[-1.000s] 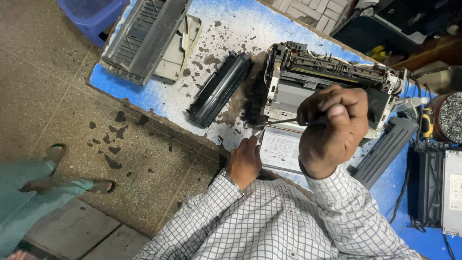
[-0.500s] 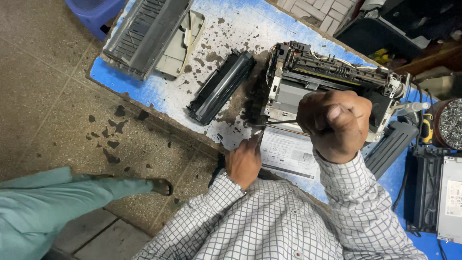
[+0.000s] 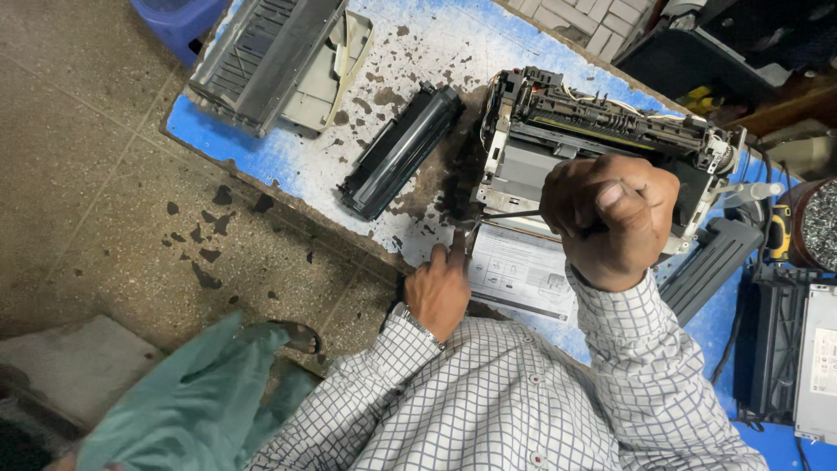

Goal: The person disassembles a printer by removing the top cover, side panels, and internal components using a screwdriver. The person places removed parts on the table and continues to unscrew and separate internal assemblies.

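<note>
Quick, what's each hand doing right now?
Left hand: fingers resting on the table edge, holding nothing.
Right hand: closed on a screwdriver.

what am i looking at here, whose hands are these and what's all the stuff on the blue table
The picture comes from a camera worn on a person's head, looking down at their own two hands. The right hand is closed in a fist around a screwdriver, its shaft pointing into an opened printer. The left hand rests at the printer's lower corner, at the edge of the blue table. A black toner cartridge and a grey printer cover also lie there, amid spilled dark powder.
</note>
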